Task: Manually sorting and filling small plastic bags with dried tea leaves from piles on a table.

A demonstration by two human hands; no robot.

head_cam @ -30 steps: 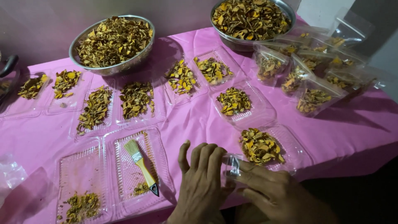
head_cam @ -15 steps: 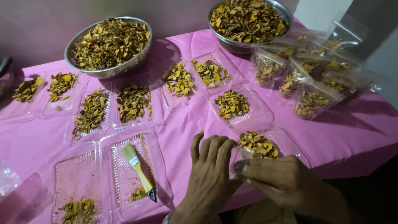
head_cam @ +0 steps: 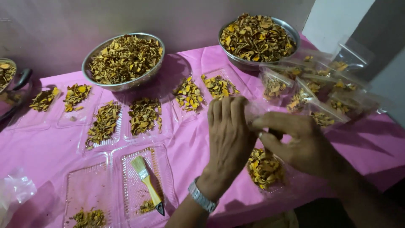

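- The left hand and the right hand are meeting above the near edge of the pink surface, both gripping a clear plastic bag.
- The left hand's fingers are lying pressed together, flat against the bag's top; a metal watch is sitting on that wrist.
- The right hand's fingers are pinching the upper edge of the bag from the other side.
- The bag is hanging down from the two hands toward the near edge, holding one clump of yellow-brown dried pieces.
- Two steel bowls are standing along the far edge – one bowl toward the left, a second bowl toward the right – each heaped with the same dried pieces.
- Six small piles of the pieces are lying in clear plastic trays across the middle of the surface.
- Two more trays are sitting at the near edge, left of the hands; one is carrying a single yellow-handled brush, the other a few crumbs.
- Filled clear packets are crowding the far right corner – several, too overlapped to count.
- A part of one more dish is showing at the left edge.
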